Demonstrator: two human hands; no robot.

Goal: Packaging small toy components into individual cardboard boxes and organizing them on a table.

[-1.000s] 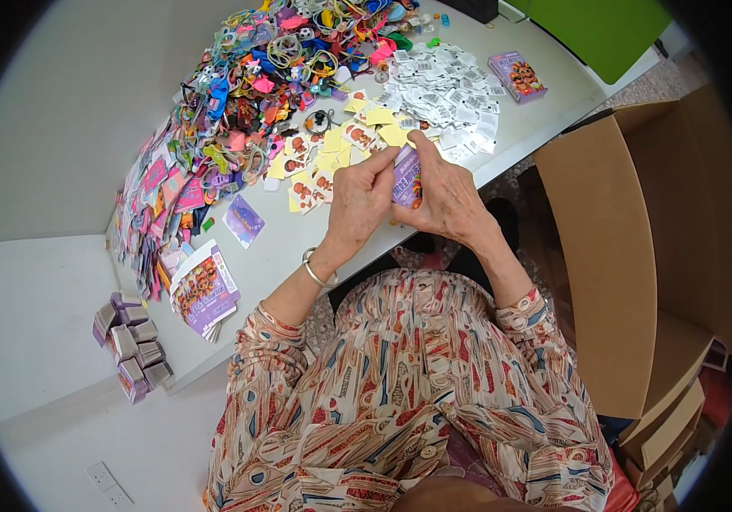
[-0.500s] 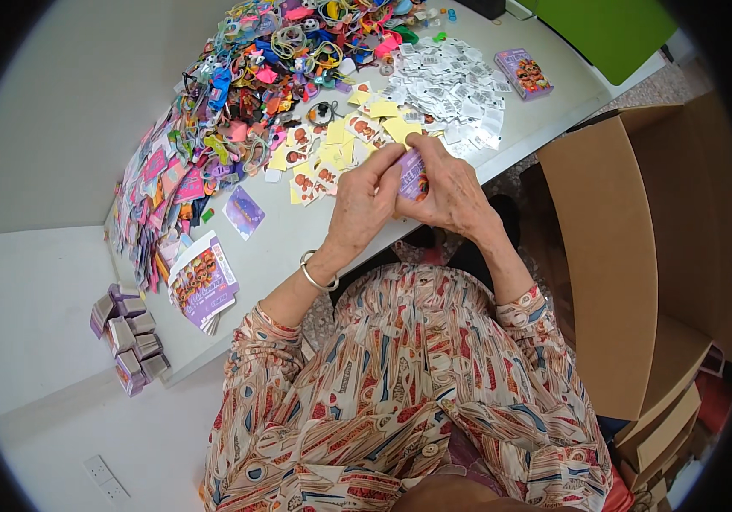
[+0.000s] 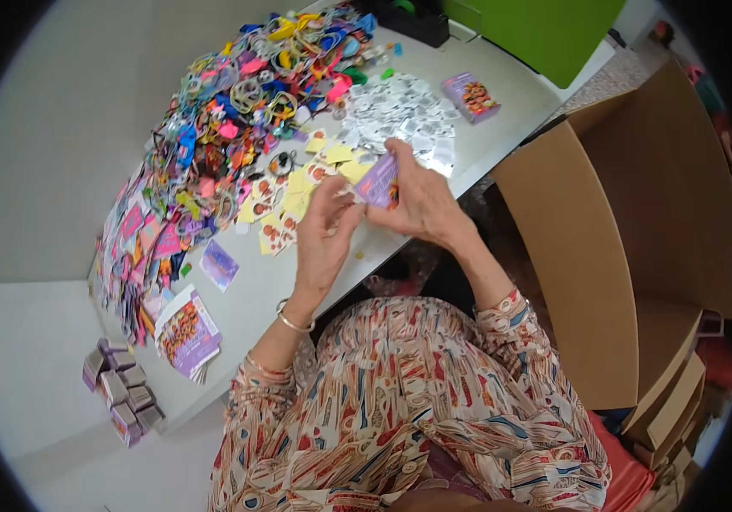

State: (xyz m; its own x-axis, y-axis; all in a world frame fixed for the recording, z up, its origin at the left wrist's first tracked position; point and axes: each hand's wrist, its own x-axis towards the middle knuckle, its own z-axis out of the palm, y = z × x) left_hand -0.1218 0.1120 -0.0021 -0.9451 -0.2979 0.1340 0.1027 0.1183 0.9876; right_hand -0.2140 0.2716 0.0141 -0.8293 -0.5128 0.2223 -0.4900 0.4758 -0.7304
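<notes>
Left hand (image 3: 325, 239) has spread wider; right hand (image 3: 425, 203) partly hides purple box (image 3: 376, 183).

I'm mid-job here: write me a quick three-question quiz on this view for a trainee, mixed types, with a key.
1. True or false: the right hand holds a small purple box.
2. Fill in: the metal bracelet is on the ____ wrist.
3. What lies between the yellow squares and the second purple box at the table's right? A) coins B) white labels C) scissors

Key: 1. True. 2. Left. 3. B.
</notes>
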